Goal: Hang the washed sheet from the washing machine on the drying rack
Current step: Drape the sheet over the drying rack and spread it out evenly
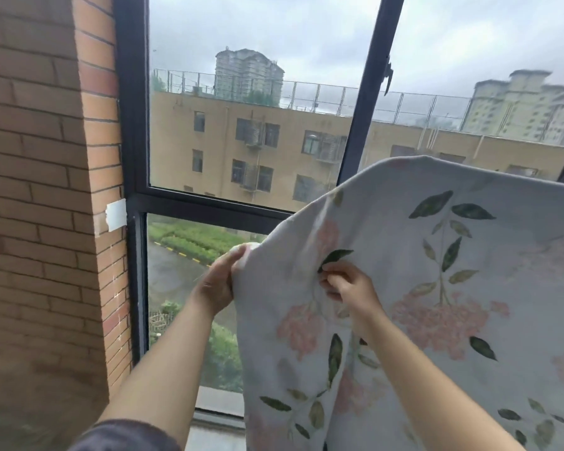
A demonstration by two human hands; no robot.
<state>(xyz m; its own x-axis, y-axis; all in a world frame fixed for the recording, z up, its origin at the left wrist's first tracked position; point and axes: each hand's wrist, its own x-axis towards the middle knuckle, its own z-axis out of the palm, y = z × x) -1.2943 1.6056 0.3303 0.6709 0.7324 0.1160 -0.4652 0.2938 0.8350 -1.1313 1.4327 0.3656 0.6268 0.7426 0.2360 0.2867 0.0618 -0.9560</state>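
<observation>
White sheet (388,203) hangs downward, left hand (218,283) and right hand (350,288) pinching.

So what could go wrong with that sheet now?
1. The right hand only pinches a small fold of the sheet, so the cloth might slip free.
2. The left hand grips just the edge, so a hard tug could drag the sheet off whatever holds it up, which is hidden.

Both forearms held raised toward frame centre; left hand (217,284) clenched on sheet (437,242) edge, right hand (352,289) pinched into it (fingers curled).
</observation>
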